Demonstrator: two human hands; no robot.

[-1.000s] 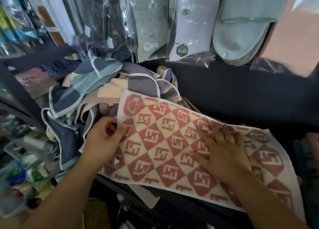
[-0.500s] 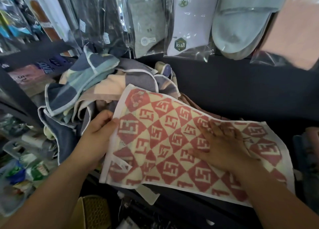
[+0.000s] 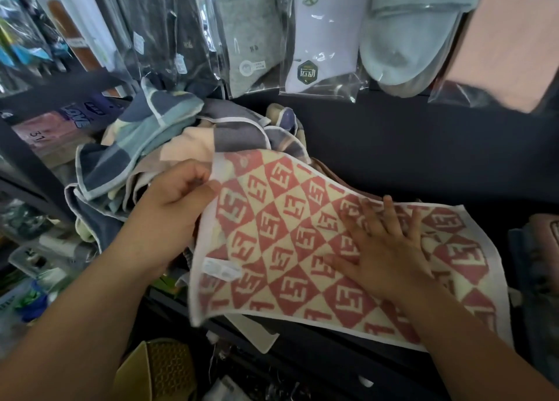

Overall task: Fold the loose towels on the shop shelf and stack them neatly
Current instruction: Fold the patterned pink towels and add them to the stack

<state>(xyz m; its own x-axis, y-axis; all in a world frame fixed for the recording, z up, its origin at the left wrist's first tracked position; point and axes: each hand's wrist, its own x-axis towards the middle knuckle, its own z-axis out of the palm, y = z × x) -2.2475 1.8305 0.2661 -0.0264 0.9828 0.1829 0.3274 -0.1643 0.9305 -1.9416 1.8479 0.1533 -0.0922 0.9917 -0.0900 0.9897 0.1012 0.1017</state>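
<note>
**Item:** red-and-cream towel (image 3: 272, 234), diamond pattern, white border, sewn label (image 3: 222, 269) at its left end.

**Location:** spread lengthwise along the front of the dark shop shelf (image 3: 423, 164), with its near long edge overhanging the lip. The left end is raised off the shelf and the rest lies flat.

**Left hand** (image 3: 175, 201): thumb and curled fingers pinch the towel's left short edge near the far corner and hold it up. By my reading, this is to carry that end over to the right for the first fold.

**Right hand** (image 3: 384, 249): palm down on the towel's middle, fingers (image 3: 390, 216) straight and spread, pressing the cloth to the shelf. It likely serves as an anchor, so the towel does not slide and the crease forms beside it.

**Heap of loose towels** (image 3: 145, 146): blue, grey and peach, unfolded, at the shelf's left, just behind the lifted end and not yet dealt with.

**Above:** packaged socks (image 3: 251, 37) and slippers (image 3: 408, 37) hang over the shelf.
</note>
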